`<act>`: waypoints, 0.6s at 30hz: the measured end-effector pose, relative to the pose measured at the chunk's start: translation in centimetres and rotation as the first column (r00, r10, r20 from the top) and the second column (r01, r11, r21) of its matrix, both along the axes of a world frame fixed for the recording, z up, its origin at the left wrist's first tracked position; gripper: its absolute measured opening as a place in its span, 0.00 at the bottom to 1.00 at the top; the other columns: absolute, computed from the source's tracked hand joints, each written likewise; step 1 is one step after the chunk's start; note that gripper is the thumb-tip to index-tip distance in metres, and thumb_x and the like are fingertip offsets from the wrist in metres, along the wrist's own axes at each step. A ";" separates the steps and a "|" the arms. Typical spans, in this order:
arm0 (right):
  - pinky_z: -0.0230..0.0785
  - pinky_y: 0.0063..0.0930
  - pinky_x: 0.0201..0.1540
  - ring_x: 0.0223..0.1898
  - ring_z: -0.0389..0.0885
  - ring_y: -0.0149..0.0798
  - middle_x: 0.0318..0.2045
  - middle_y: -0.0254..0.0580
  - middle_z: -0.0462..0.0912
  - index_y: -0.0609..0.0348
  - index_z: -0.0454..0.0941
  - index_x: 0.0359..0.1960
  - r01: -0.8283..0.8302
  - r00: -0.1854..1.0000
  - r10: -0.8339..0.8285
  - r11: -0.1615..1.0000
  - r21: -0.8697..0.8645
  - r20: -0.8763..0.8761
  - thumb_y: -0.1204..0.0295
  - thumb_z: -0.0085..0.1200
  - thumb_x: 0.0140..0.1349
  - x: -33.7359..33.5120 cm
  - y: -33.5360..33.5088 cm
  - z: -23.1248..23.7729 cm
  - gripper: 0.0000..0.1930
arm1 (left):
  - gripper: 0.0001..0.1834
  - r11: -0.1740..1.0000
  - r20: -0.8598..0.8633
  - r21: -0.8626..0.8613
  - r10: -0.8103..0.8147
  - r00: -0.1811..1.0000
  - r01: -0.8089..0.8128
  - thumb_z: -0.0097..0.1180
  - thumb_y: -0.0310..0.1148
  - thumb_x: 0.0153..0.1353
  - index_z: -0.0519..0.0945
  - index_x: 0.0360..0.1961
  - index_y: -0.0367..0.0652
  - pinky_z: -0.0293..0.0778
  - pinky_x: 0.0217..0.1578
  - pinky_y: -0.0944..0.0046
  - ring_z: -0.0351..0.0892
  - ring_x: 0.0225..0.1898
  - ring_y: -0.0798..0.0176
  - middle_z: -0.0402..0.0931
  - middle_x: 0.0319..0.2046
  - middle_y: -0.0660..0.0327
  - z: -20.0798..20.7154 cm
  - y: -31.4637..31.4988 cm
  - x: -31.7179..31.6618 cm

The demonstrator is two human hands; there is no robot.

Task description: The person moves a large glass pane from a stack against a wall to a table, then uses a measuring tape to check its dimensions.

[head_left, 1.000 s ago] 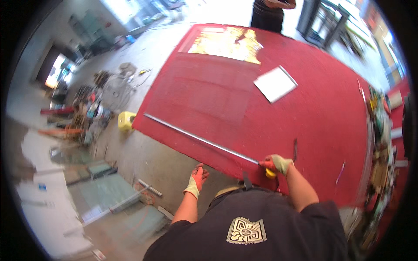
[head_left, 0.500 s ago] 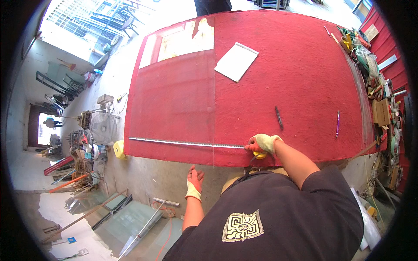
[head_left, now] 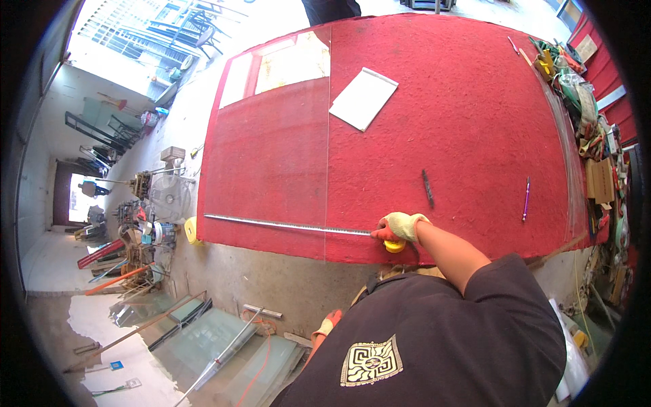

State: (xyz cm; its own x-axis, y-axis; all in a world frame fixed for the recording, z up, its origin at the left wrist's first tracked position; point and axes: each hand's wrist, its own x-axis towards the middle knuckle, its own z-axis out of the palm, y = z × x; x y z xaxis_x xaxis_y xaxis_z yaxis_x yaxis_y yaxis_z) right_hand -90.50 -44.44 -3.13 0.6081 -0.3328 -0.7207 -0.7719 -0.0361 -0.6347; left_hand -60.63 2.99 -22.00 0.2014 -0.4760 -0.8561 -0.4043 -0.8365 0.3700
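While gripping tape measure (head_left: 298, 226), right hand (head_left: 401, 226) rests on red table (head_left: 475, 136).

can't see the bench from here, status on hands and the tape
Right hand gloved, gripping yellow tape measure. Blade stretched left along red table front edge. Left hand low, off the table.

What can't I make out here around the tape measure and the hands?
- Left hand: head view, mostly hidden behind the person's dark shirt; grip unreadable.
- Tape measure case: largely covered by the gloved right hand.
- Tape blade markings: too small.
- Glass sheet near edge: barely distinguishable.
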 end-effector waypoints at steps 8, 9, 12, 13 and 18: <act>0.76 0.46 0.60 0.57 0.86 0.55 0.52 0.54 0.89 0.58 0.85 0.58 0.065 0.998 -0.065 0.997 -0.032 -0.001 0.41 0.58 0.67 -2.0 -0.4 -2.8 0.33 | 0.30 0.800 -0.101 0.122 0.599 0.794 -0.588 0.49 0.52 0.76 0.72 0.71 0.46 0.77 0.51 0.53 0.84 0.49 0.58 0.82 0.55 0.56 7.1 -8.0 -3.2; 0.76 0.46 0.60 0.57 0.86 0.55 0.52 0.54 0.89 0.58 0.85 0.58 0.057 0.998 -0.057 0.998 -0.031 0.013 0.41 0.58 0.68 -2.0 -0.4 -2.8 0.33 | 0.30 0.759 -0.118 0.079 0.651 0.750 -0.646 0.49 0.51 0.76 0.71 0.72 0.46 0.76 0.50 0.55 0.83 0.49 0.59 0.81 0.55 0.57 7.4 -8.7 -3.5; 0.76 0.46 0.60 0.57 0.86 0.54 0.52 0.52 0.89 0.57 0.85 0.59 0.007 0.999 -0.006 0.999 -0.032 0.051 0.41 0.57 0.69 -1.7 -0.9 -2.9 0.32 | 0.30 0.742 -0.109 -0.011 0.665 0.738 -0.670 0.48 0.52 0.78 0.72 0.70 0.42 0.80 0.51 0.54 0.85 0.52 0.56 0.81 0.56 0.52 10.3 -11.5 -5.5; 0.77 0.46 0.60 0.57 0.86 0.54 0.53 0.53 0.89 0.56 0.85 0.59 -0.030 0.996 0.032 0.999 -0.026 0.079 0.41 0.56 0.69 -1.5 -1.0 -2.6 0.32 | 0.31 0.772 -0.133 -0.003 0.630 0.765 -0.636 0.48 0.52 0.78 0.71 0.72 0.43 0.79 0.51 0.55 0.84 0.52 0.56 0.81 0.56 0.53 9.8 -11.0 -5.6; 0.75 0.42 0.65 0.63 0.83 0.53 0.59 0.59 0.85 0.62 0.82 0.62 -0.056 0.988 0.075 0.989 -0.140 0.136 0.40 0.55 0.71 -0.8 0.3 -1.7 0.36 | 0.32 0.911 -0.096 -0.025 0.408 0.908 -0.412 0.48 0.49 0.77 0.69 0.75 0.43 0.78 0.54 0.57 0.84 0.52 0.58 0.82 0.56 0.53 7.0 -7.3 -4.0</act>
State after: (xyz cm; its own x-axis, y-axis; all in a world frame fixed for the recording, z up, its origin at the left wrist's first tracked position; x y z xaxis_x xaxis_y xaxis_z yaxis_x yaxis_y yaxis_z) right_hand -91.34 -44.18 -4.84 0.7237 -0.3774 -0.5778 -0.6688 -0.1769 -0.7221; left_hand -64.62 -4.32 -14.95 0.3131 -0.4047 -0.8592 0.0056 -0.9039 0.4278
